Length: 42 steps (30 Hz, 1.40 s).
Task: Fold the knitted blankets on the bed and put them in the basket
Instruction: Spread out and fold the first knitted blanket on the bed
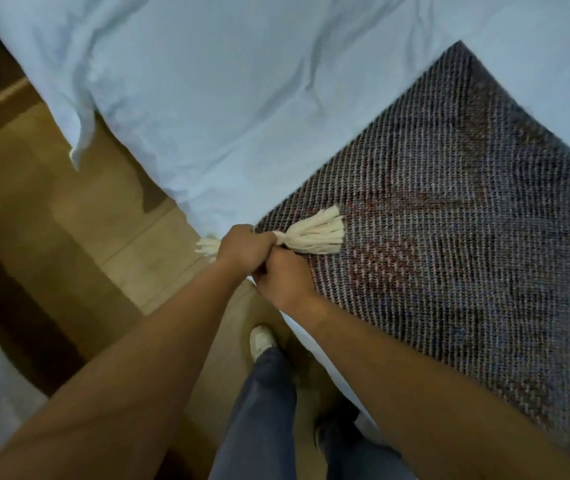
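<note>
A dark knitted blanket (pixel 449 237) lies spread flat on the bed (pixel 242 98), reaching from its near edge, where the person stands, in toward the middle. One corner of the blanket sits right at that near edge, and both hands meet there. The left hand (pixel 245 249) is closed in a fist over the corner, and the right hand (pixel 283 278), touching it, is closed on the same bunch of cloth just beside it. A cream tassel (pixel 314 233) fans out from between the hands and rests on the blanket; a second tassel (pixel 207 245) pokes out past the left hand, over the bed's edge.

This looks like the folding step, with corners brought together at the near edge. No basket is in view. Next, I judge, the hands must keep the corners matched while they flatten the layers or take up the far edge for another fold; loose knit stretches and slides, so a firm, even pull is needed.
</note>
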{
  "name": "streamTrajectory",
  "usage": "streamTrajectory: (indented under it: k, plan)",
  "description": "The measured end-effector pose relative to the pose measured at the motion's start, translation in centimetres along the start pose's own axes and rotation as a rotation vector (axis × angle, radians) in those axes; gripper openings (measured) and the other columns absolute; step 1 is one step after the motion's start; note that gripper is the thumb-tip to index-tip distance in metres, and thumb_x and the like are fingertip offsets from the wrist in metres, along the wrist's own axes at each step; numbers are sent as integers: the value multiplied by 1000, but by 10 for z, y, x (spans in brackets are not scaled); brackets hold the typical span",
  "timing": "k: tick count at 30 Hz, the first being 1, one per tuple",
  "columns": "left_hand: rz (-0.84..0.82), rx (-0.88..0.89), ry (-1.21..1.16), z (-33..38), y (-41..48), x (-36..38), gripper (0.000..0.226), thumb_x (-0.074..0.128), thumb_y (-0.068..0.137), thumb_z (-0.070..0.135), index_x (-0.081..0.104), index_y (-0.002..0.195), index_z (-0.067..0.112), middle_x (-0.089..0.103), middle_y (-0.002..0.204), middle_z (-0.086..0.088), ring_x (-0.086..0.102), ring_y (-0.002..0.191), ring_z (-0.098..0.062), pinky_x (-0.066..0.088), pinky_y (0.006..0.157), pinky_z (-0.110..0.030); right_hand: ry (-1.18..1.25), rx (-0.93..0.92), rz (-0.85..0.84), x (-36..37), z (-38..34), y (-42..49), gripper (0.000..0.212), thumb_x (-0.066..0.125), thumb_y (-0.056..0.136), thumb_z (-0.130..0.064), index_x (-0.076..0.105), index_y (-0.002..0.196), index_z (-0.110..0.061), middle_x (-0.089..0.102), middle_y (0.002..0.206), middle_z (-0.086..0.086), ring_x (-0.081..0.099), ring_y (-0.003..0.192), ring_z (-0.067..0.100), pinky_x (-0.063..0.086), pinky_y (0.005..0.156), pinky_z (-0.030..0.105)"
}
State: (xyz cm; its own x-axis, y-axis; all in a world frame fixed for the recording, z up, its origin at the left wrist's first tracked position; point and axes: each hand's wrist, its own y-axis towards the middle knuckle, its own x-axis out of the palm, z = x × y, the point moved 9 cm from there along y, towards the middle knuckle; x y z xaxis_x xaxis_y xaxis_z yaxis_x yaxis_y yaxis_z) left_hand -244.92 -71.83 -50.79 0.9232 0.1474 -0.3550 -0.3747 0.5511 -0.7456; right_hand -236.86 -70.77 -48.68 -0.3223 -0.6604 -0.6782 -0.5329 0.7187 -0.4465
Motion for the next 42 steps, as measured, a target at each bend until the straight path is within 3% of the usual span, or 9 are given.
streamTrajectory:
  k: [3,7,10,13,17,21,28,35,42]
  plan:
    - [6,-72,-64,-24,0,-7,32,58,83,36,53,67,9,56,74,-12,58,78,-31,50,75,-44,-105,54,-57,23,6,3,38,55,88,-17,48,124,-10,59,119,12,58,105,28,47,80,36]
    - [29,-191,-173,-45,7,-11,57,49,82,60,56,99,6,58,101,-11,59,98,-32,48,90,-44,-384,-31,-112,44,5,2,61,51,91,-28,24,143,-14,27,145,10,32,130,29,37,104,41]
    - [42,-246,-139,-47,9,-12,56,56,76,65,47,80,9,57,87,-7,60,87,-30,49,72,-36,-554,-123,-214,56,2,-8,55,49,90,-31,29,138,-12,18,148,11,26,129,30,33,102,41]
    - [26,-260,-57,-40,12,-8,43,63,77,46,44,68,8,54,75,-6,58,74,-27,40,49,-27,-593,-151,-325,56,4,-15,46,48,90,-28,38,131,-9,12,152,11,22,132,31,29,103,41]
    - [-59,-311,26,-41,12,6,19,58,78,20,54,85,3,59,88,-10,62,89,-28,43,60,-30,-624,-196,-426,53,8,-25,43,42,93,-25,41,132,-5,17,153,11,18,139,29,24,108,42]
    - [-20,-304,106,-49,13,1,14,57,83,12,55,90,0,64,107,-19,62,98,-32,48,71,-35,-653,-199,-426,52,12,-33,39,41,94,-22,44,131,-7,44,139,13,39,128,28,31,104,37]
    - [225,-165,699,-61,3,-44,45,55,88,17,40,129,10,43,134,-17,41,123,-33,37,100,-43,-522,-227,-351,45,13,-37,34,44,91,-16,48,123,-7,44,130,12,33,126,27,28,102,35]
    - [230,407,559,24,-25,21,68,58,77,16,31,139,5,39,135,-21,35,123,-37,30,104,-44,-365,-217,-184,5,33,-53,33,45,90,-17,51,120,-5,52,122,12,41,115,26,33,95,34]
    - [113,725,837,113,-69,157,63,56,82,17,32,139,4,25,146,-23,19,136,-37,14,114,-48,-232,0,75,-88,138,-111,28,45,90,-15,54,113,-2,51,118,16,42,111,29,32,89,33]
